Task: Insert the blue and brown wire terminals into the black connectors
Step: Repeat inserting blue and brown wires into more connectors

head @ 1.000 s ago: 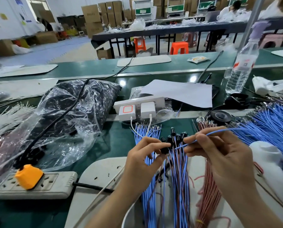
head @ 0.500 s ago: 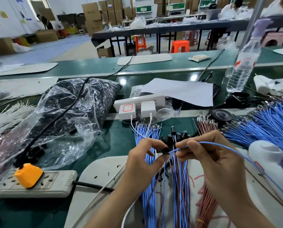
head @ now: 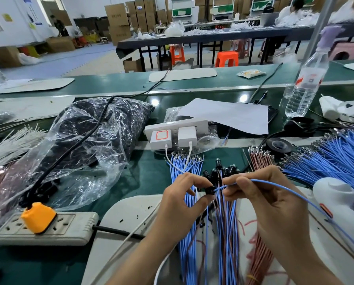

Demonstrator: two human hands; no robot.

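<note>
A black connector [head: 210, 190] sat pinched between the thumb and fingertips of the left hand [head: 180, 195], above the white mat [head: 126, 219], with the end of one blue wire [head: 275, 183] meeting its right side. The right hand [head: 268, 204] pinched that wire just beside the connector, its other fingers curled. Under both hands lay a bundle of wired connectors [head: 223, 170], flanked by loose blue wires [head: 185, 167] and brown wires [head: 260, 157].

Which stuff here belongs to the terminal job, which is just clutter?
Job: left hand pinching small black plastic connector; right hand pinching thin blue wire; brown wire bundle.
Clutter: clear plastic water bottle; black tape roll; orange plug; white paper sheet.
</note>
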